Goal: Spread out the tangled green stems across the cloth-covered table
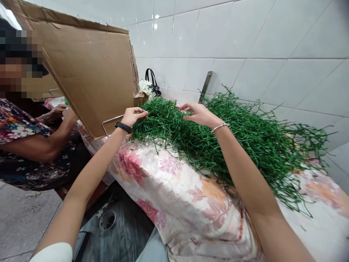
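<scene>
A big tangled heap of thin, branching green stems [245, 134] lies on a table draped with a floral cloth [169, 185]. At the heap's left end is my left hand [133, 115], a black band on its wrist, with thumb and fingertips brought together in a pinch. Whatever those fingertips hold is too small to make out against the green. Over the middle of the heap hovers my right hand [200, 115], wearing a silver bangle. Its thumb and fingers are apart and bent, with nothing visible between them.
An upright cardboard sheet [92, 69] in a wire stand [111, 120] divides me from a seated person [29, 145] at left. Behind the heap are a metal strip [205, 85], a black-handled bag [155, 89], white flowers [145, 86] and a tiled wall [267, 40]. A tape roll [108, 220] lies below.
</scene>
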`<action>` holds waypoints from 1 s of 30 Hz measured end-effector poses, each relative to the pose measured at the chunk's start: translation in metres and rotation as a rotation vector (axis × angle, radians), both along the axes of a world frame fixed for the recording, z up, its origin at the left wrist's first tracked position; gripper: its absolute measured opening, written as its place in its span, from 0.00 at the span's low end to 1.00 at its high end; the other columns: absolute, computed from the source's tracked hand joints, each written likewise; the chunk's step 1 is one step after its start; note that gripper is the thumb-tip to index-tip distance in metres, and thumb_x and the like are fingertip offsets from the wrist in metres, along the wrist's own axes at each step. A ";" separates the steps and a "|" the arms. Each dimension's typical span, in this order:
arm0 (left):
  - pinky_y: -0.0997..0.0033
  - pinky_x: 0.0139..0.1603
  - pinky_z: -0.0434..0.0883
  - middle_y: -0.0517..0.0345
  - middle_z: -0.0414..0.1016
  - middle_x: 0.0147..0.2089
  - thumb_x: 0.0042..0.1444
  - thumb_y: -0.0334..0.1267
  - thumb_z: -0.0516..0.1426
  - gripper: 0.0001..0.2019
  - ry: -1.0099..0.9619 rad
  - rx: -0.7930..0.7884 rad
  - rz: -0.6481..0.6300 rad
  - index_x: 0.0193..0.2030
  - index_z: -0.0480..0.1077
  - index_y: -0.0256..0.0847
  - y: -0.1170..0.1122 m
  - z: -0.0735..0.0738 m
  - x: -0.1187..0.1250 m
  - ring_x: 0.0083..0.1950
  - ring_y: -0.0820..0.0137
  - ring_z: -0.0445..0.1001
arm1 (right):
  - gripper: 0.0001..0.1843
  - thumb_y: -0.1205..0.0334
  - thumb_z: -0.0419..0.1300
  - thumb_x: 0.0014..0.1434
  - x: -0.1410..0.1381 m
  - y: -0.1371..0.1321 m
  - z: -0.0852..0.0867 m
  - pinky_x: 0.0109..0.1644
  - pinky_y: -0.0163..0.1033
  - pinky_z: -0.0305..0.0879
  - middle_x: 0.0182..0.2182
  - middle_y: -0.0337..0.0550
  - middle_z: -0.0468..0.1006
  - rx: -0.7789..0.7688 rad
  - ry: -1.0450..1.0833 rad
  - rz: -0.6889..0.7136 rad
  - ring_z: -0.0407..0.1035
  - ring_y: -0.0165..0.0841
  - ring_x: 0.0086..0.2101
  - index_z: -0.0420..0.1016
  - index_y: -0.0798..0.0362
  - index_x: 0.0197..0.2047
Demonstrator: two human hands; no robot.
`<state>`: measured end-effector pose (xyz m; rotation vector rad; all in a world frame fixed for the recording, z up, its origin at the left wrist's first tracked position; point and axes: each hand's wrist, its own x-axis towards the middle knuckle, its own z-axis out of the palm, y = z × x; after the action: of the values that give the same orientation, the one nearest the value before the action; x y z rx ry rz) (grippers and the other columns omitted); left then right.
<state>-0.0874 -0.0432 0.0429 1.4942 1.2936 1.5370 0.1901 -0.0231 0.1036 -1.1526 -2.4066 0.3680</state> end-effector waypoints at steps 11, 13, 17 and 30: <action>0.66 0.29 0.73 0.52 0.71 0.27 0.44 0.36 0.62 0.14 0.171 0.059 -0.249 0.33 0.70 0.24 0.009 0.075 0.066 0.26 0.69 0.73 | 0.50 0.45 0.64 0.43 -0.051 -0.022 -0.030 0.56 0.41 0.59 0.53 0.54 0.61 0.037 0.273 0.127 0.59 0.37 0.52 0.49 0.61 0.62; 0.66 0.31 0.73 0.51 0.71 0.28 0.47 0.34 0.61 0.13 0.168 0.058 -0.292 0.34 0.69 0.23 0.010 0.078 0.074 0.26 0.69 0.73 | 0.37 0.52 0.63 0.46 -0.053 -0.013 -0.038 0.48 0.40 0.64 0.44 0.51 0.69 -0.031 0.364 0.089 0.66 0.34 0.42 0.58 0.60 0.55; 0.69 0.30 0.73 0.49 0.72 0.35 0.52 0.42 0.58 0.17 0.146 0.069 -0.306 0.39 0.67 0.26 0.011 0.072 0.069 0.29 0.70 0.74 | 0.11 0.63 0.57 0.53 -0.039 -0.001 -0.033 0.34 0.33 0.65 0.28 0.44 0.71 -0.367 0.642 0.085 0.67 0.27 0.28 0.67 0.62 0.38; 0.66 0.58 0.59 0.55 0.64 0.57 0.44 0.54 0.60 0.33 0.782 0.180 -0.186 0.56 0.62 0.42 -0.023 0.003 0.026 0.58 0.64 0.61 | 0.15 0.63 0.60 0.52 0.007 0.005 -0.002 0.42 0.33 0.68 0.38 0.49 0.71 -0.497 1.013 0.159 0.67 0.24 0.33 0.66 0.63 0.40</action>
<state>-0.0609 -0.0657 0.0456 2.3965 1.3768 0.9829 0.1972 -0.0184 0.1020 -0.6639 -1.5190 1.2931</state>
